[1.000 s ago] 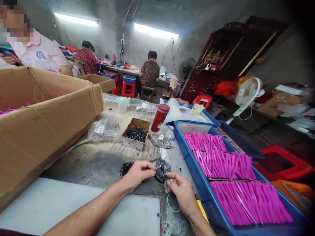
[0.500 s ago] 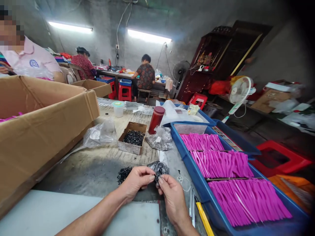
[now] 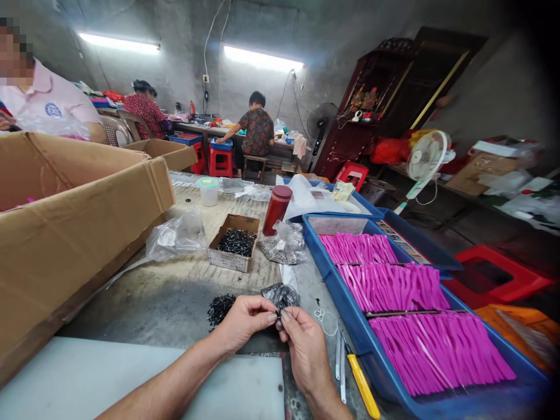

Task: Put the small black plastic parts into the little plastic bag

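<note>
My left hand (image 3: 245,319) and my right hand (image 3: 301,335) meet fingertip to fingertip over the worktable, thumbs and forefingers pinched. A tiny dark piece shows between the fingertips; its kind is too small to make out. Just behind the fingers lies a clear plastic bag (image 3: 280,293) with dark contents. Left of my left hand is a heap of small black parts (image 3: 220,308). To the right of my right hand lie a loop of white cord (image 3: 321,318), slim metal tools (image 3: 340,361) and a yellow-handled tool (image 3: 364,386).
A small carton of black pins (image 3: 236,242), a bag of metal bits (image 3: 284,245) and a red flask (image 3: 277,209) stand behind. A large cardboard box (image 3: 79,216) flanks the left. A blue tray (image 3: 376,382) with magenta strips borders the right. Co-workers sit farther off.
My right hand has moved up and left, so its fingertips now meet those of my left hand. The view has shifted slightly. A far co-worker has stretched an arm to the left.
</note>
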Tool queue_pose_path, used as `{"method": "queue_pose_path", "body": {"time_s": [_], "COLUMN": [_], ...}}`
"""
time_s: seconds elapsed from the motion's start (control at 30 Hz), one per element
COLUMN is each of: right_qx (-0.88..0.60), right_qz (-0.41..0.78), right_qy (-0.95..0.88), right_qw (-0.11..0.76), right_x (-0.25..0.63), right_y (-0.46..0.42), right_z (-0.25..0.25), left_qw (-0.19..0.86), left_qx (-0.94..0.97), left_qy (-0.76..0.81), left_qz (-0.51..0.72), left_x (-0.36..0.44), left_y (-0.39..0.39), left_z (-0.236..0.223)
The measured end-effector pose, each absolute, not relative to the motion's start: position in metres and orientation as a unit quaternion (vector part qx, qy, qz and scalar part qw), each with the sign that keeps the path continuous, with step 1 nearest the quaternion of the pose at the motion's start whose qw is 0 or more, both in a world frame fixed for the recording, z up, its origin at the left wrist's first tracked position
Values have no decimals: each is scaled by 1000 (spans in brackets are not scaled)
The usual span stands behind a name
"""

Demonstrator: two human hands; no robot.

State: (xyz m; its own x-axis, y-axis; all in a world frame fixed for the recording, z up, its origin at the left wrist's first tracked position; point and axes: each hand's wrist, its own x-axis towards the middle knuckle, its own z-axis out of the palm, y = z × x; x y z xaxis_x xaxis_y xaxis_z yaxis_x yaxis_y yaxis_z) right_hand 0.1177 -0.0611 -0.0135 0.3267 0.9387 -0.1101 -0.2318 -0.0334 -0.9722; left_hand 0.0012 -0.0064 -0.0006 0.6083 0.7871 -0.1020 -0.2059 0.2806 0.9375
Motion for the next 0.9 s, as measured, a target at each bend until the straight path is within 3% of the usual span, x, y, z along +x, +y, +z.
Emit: {"method": "queue_pose_path", "body": {"time_s": [0.9], "right_qx": [-525], "right_qz": [472], "right_qy": [-281], "right_qw": [650], "right_x": [114], "right_y": [-65], "right_z": [-15], "left_qw": [561], "left_qx": [685], "left_qy": [311], "left_qz": [347], "left_x": [0], "left_y": [-6], "left_z": [-2]}}
